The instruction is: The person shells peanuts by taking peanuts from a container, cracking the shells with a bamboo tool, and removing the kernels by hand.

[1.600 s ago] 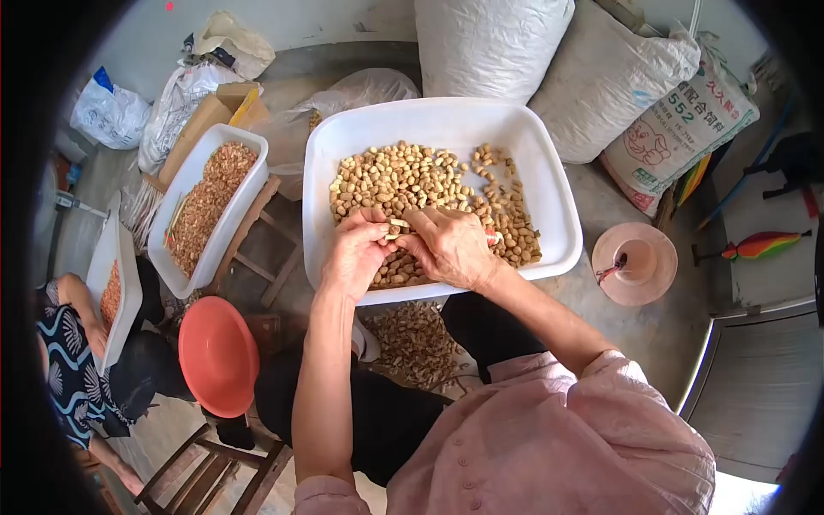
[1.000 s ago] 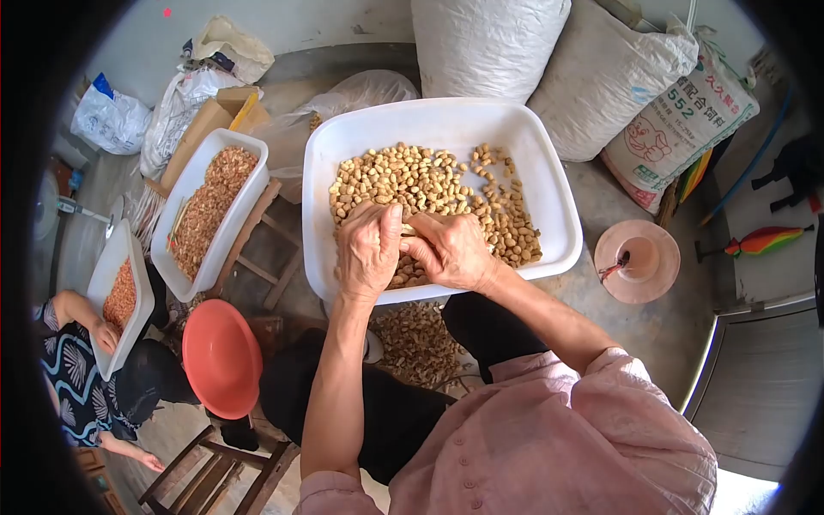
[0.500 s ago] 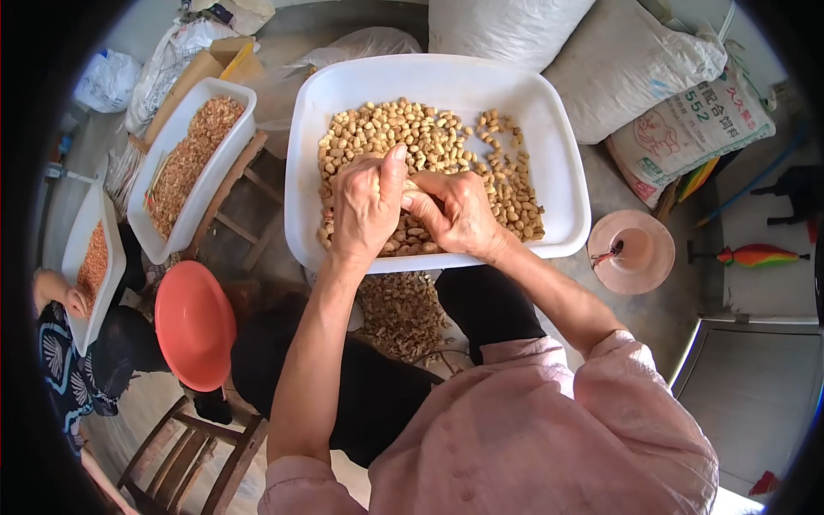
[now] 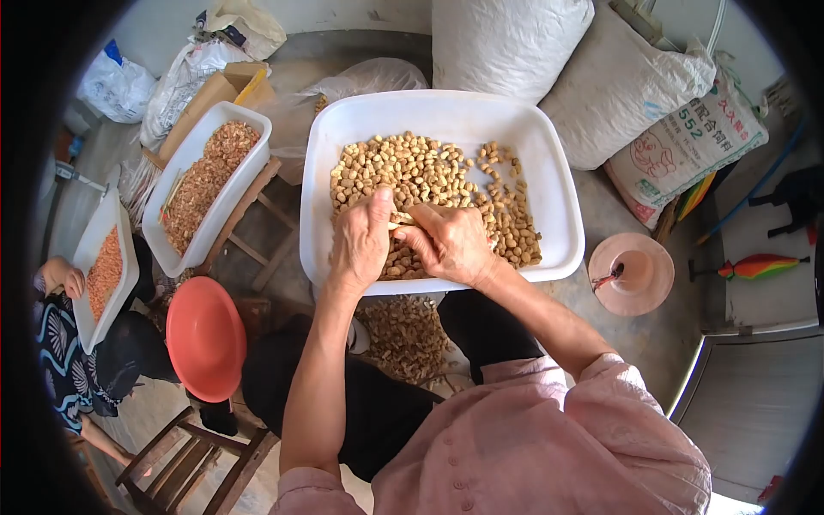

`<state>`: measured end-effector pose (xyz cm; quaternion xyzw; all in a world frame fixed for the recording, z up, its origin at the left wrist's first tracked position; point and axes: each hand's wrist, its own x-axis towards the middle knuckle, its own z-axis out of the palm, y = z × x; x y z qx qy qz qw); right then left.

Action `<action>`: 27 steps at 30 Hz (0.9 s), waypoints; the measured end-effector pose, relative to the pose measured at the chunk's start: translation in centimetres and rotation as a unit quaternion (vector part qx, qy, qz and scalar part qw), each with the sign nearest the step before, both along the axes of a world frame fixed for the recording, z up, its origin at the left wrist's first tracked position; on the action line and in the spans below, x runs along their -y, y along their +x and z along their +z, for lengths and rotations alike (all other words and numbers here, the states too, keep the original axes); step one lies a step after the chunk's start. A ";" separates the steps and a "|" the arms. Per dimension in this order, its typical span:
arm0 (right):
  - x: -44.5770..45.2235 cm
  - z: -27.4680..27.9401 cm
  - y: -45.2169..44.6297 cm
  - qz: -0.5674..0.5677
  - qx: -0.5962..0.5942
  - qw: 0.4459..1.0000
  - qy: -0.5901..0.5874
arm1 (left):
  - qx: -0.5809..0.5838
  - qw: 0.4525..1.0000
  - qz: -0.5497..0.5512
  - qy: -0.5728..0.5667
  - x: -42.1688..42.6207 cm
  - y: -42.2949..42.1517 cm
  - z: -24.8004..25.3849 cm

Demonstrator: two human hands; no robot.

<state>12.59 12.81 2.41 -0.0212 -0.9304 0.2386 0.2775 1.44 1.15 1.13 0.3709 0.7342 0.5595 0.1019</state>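
Observation:
A large white tub [image 4: 554, 219] holds a layer of unshelled peanuts [image 4: 403, 163]. Over its near side my left hand [image 4: 362, 239] is closed with the thumb pointing up. My right hand [image 4: 452, 243] is closed beside it, its fingertips meeting the left hand's. A pale piece, seemingly a peanut [image 4: 402, 220], shows between the two hands, pinched from both sides. Part of the peanuts under the hands is hidden.
Left stand a white tray [image 4: 257, 159] of shelled peanuts, a red basin [image 4: 206, 339] and a wooden chair [image 4: 184, 463]. A person [image 4: 64, 343] sits beside another tray [image 4: 124, 287]. Sacks [image 4: 627, 81] stand behind; a pink hat-like object [image 4: 631, 275] lies right. Shells [image 4: 408, 339] lie below.
The camera view has shifted. My hands have parted slightly at the fingertips, so a pale piece shows between them. On the left, the other person's hand has moved at the tray's edge.

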 end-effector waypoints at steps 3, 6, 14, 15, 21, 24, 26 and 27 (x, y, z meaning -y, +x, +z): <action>0.2 -0.1 -0.2 0.002 0.007 1.000 0.003 | 0.005 1.000 0.001 -0.023 0.3 -0.1 0.1; 0.2 -0.2 -0.2 -0.003 0.024 1.000 0.010 | 0.055 0.997 -0.009 -0.047 0.4 -0.4 0.1; -0.1 -0.5 -0.3 -0.010 0.032 0.999 0.041 | -0.102 0.990 -0.036 -0.094 0.3 0.1 1.8; -0.1 -0.6 -0.3 -0.005 0.028 0.999 0.043 | -0.129 0.987 -0.028 -0.096 0.2 0.1 1.7; -0.3 -0.6 -0.1 0.024 0.035 0.999 0.029 | -0.094 0.993 -0.054 -0.051 0.3 0.1 2.1; -0.4 -0.5 0.0 0.033 0.003 0.999 0.017 | -0.098 0.993 -0.049 -0.038 0.0 0.2 1.8; -0.4 -0.5 0.0 0.018 0.019 0.999 0.021 | -0.020 0.998 -0.052 -0.031 -0.2 0.4 1.5; -0.4 -0.4 -0.2 0.011 0.025 0.999 0.024 | 0.018 0.998 -0.053 -0.027 -0.3 0.4 1.6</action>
